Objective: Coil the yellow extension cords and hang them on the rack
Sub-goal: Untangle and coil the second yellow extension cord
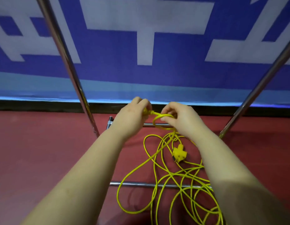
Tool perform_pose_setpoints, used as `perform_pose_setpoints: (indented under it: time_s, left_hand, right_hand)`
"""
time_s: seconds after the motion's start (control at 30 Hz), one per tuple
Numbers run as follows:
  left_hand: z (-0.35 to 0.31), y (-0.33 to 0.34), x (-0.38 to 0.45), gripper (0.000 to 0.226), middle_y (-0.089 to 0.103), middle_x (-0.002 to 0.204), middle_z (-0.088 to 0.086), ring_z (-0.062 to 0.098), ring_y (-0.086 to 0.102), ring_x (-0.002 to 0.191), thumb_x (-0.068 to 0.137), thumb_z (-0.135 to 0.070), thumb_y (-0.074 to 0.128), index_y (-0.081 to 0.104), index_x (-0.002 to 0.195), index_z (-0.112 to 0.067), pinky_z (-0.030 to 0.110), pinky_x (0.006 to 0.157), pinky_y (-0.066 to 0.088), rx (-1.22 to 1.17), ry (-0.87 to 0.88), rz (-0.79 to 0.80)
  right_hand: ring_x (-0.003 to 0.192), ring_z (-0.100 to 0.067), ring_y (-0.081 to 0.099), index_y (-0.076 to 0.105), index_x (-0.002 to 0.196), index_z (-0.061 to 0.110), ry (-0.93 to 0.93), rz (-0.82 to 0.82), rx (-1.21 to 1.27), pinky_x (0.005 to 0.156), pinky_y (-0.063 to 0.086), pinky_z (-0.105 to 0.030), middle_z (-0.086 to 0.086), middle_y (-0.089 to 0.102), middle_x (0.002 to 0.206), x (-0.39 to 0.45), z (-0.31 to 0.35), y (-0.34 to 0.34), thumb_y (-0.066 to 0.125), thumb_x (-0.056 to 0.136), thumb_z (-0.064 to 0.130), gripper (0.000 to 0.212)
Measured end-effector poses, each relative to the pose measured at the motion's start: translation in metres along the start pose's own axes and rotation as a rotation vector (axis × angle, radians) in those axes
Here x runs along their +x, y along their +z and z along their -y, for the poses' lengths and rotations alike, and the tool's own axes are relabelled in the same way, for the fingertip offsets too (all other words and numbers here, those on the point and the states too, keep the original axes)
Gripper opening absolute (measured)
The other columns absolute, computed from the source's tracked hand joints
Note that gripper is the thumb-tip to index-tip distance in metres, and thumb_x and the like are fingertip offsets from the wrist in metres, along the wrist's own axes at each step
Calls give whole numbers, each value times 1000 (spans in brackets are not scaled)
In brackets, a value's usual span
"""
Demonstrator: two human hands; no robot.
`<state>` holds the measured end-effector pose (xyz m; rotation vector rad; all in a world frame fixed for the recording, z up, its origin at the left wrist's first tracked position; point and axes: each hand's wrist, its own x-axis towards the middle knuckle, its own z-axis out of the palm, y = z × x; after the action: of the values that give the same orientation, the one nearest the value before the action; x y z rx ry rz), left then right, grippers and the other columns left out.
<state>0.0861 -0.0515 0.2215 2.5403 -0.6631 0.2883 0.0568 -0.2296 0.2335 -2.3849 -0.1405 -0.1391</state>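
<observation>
The yellow cord (165,176) lies mostly in a loose tangle on the red floor (43,151), from the centre of the view down toward five o'clock, with one end lifted between both hands. The left hand (134,114) grips the plug end, and the right hand (175,117) pinches a first small loop just beside it. A yellow multi-way socket block (179,153) rests on the floor at about four o'clock from the hands.

The cord looks thin, light and limp, so it should bend into loops easily but snag on its own crossings; the end already held seems the sensible place to feed from.

The rack's metal posts (66,65) rise at eleven and two o'clock. Its low bars cross the floor, and the tangle drapes over the nearer bar (136,184), which could catch strands. A blue-and-white banner (144,46) fills twelve o'clock.
</observation>
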Motion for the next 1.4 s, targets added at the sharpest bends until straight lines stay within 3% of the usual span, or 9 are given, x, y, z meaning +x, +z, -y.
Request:
perform_pose_setpoints:
  time_s: [0.27, 0.4, 0.5, 0.63, 0.87, 1.03, 1.17, 1.27, 1.4]
  left_hand:
    - [-46, -51, -30, 39, 54, 109, -12, 1, 51, 97, 85, -30, 68, 53, 121, -27, 7, 82, 35, -419, -91, -154]
    - [-57, -51, -48, 36, 61, 105, -11, 7, 60, 102, 79, -32, 73, 52, 107, -38, 22, 91, 45, -794, -204, -212]
    - [-54, -47, -52, 26, 62, 111, -6, 9, 60, 104, 92, -18, 59, 54, 111, -35, 32, 98, 46, -813, -220, -225]
    - [-49, -43, -52, 28, 63, 115, -5, 8, 60, 108, 85, -35, 54, 52, 112, -44, 36, 101, 46, -808, -168, -137]
    - [-47, -33, -48, 87, 59, 121, -6, 6, 59, 110, 63, -43, 82, 41, 139, -31, 30, 98, 47, -699, -171, 4]
    - [-54, -27, -45, 64, 62, 113, -1, 7, 58, 104, 86, -27, 67, 37, 143, -26, 19, 93, 44, -631, -172, -6]
    - [-54, -25, -44, 64, 61, 106, 1, 14, 58, 103, 90, -30, 61, 30, 146, -30, 31, 95, 45, -650, -170, -1]
    - [-55, -22, -45, 41, 58, 102, -8, 10, 59, 95, 90, -30, 59, 35, 123, -34, 33, 90, 47, -724, -132, -84]
    - [-53, -18, -43, 32, 55, 115, -2, 9, 54, 105, 95, -26, 53, 38, 123, -25, 28, 97, 43, -671, -163, -198]
  right_hand:
    - [68, 2, 61, 67, 77, 27, -104, -212, 361, 67, 47, -13, 12, 68, 71, -41, 48, -45, 74, 78, 19, 11]
    - [64, 5, 60, 67, 79, 24, -92, -228, 464, 65, 47, -12, 14, 67, 66, -45, 55, -39, 72, 79, 15, 10]
    - [75, 0, 65, 67, 78, 23, -90, -145, 488, 74, 50, -16, 11, 71, 79, -45, 55, -35, 72, 79, 13, 11]
    - [75, -6, 65, 68, 72, 24, -115, -85, 481, 74, 49, -19, 3, 71, 78, -45, 57, -28, 74, 75, 14, 12]
    - [60, 0, 61, 68, 73, 18, -89, -165, 526, 61, 47, -13, 9, 69, 66, -45, 56, -25, 74, 74, 13, 9]
    - [39, 0, 49, 66, 72, 15, -48, -256, 560, 43, 36, -10, 9, 63, 52, -45, 54, -24, 73, 77, 11, 10]
    - [48, 1, 53, 61, 73, 13, 0, -280, 563, 48, 39, -14, 9, 64, 54, -44, 53, -20, 74, 76, 21, 16]
    - [49, -3, 49, 58, 69, 14, 17, -234, 521, 51, 39, -19, 9, 59, 50, -44, 52, -21, 71, 78, 28, 22]
    - [59, 1, 61, 67, 84, 8, -17, -69, 629, 55, 43, -10, 7, 69, 66, -45, 57, -26, 72, 77, 10, 9]
